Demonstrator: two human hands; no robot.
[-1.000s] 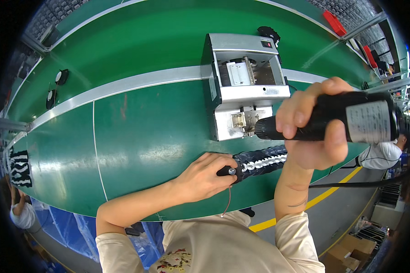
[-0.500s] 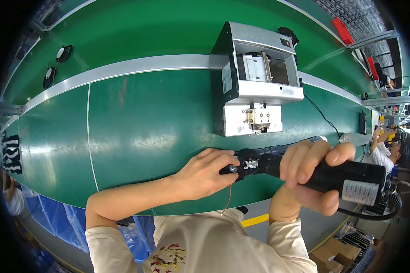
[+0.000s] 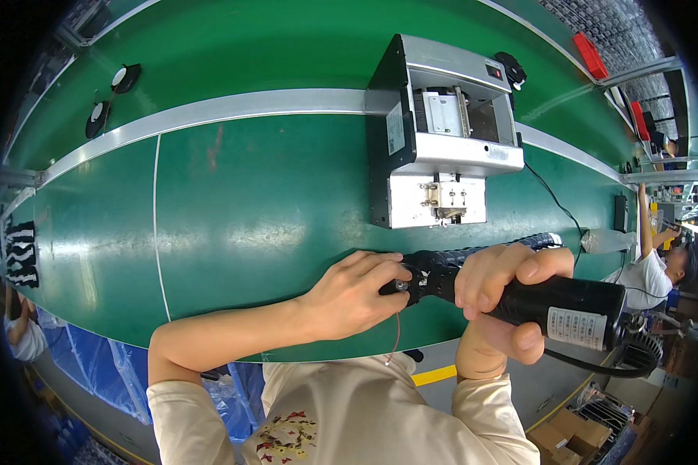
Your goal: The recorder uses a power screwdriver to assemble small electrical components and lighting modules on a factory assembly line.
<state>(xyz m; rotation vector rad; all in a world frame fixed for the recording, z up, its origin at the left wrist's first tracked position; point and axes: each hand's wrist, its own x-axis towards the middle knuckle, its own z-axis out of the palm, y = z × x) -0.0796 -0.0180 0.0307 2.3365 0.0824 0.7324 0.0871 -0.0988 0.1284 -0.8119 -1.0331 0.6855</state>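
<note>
The right hand (image 3: 498, 293) is closed around the black body of an electric screwdriver (image 3: 554, 306), which lies nearly level over the near edge of the green counter (image 3: 248, 209), its tip end pointing left. A white label sits on the tool body near its right end, and a black cable (image 3: 589, 366) leaves that end and loops down to the right.

The left hand (image 3: 357, 294) is curled at the tip end of the screwdriver, fingertips (image 3: 392, 267) pinched on a small dark part (image 3: 405, 285) held right at the tool's nose. Whether the tip touches the part cannot be told. A thin red wire (image 3: 396, 337) hangs from the part toward the person's chest.

Just beyond the hands, a black ribbed piece (image 3: 473, 252) lies on the counter, partly hidden behind the right hand's fingers.

Farther away stands a grey metal box-shaped machine (image 3: 442, 147) with an open top and a small fitting on its near face. A thin black cord (image 3: 554, 205) runs from its right side along the counter.

At the far left lie two small black round fans (image 3: 112, 97). A light grey strip (image 3: 233, 108) runs left to right across the counter.

At the right edge, another person in a white shirt (image 3: 644, 275) works at the same counter.
</note>
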